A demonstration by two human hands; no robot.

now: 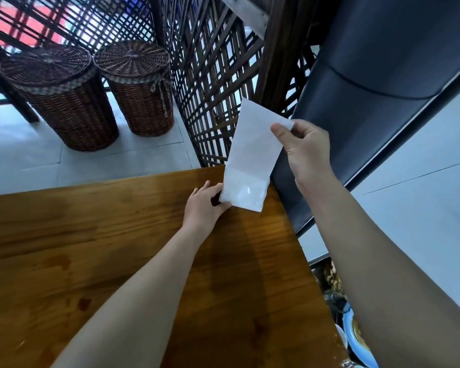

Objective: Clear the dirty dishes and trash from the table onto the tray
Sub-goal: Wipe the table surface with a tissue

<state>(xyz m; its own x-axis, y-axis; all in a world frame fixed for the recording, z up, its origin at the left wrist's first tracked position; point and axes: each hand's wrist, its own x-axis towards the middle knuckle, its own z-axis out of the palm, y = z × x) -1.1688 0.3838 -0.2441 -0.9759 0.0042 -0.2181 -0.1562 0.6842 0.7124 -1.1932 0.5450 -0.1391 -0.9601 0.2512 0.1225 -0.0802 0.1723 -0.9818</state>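
Observation:
At the far right corner of the wooden table (117,248), my left hand (205,205) grips the lower end of a white tissue pack (246,192). A white tissue sheet (255,139) stands up out of the pack. My right hand (303,150) pinches the sheet's top right corner between thumb and fingers. At the bottom right, beyond the table's edge and partly hidden by my right forearm, lie dirty dishes (353,333) with food scraps; the tray under them cannot be made out.
Two lidded wicker baskets (72,96) (141,86) stand on the tiled floor beyond the table. A dark wooden lattice screen (210,62) rises behind the table's far corner. A dark padded seat back (369,88) runs along the right side. The tabletop shows wet stains.

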